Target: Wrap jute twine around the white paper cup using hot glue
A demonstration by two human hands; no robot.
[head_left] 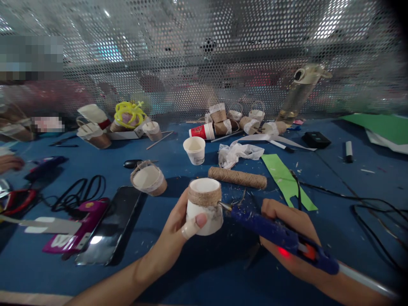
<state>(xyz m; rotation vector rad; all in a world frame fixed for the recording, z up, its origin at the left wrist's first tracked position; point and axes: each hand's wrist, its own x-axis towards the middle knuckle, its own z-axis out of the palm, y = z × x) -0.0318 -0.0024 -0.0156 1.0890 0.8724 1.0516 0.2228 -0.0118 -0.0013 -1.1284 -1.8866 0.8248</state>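
My left hand (180,231) is wrapped round a white paper cup (204,208) that has a band of brown twine round its upper part; a bandaged thumb presses its front. My right hand (291,238) grips a blue hot glue gun (280,236) with a red light glowing on its body. The gun's metal nozzle touches the twine band on the cup's right side. Both hands hover just above the blue tabletop (223,272).
A twine roll (237,177), green paper strip (287,180), plain cup (194,149), a twine-trimmed cup basket (148,178), a phone (111,223), a purple glue gun (81,225) and cables (360,199) lie around. Finished cup baskets (242,119) line the perforated metal screen. Another person's hand (9,162) is at far left.
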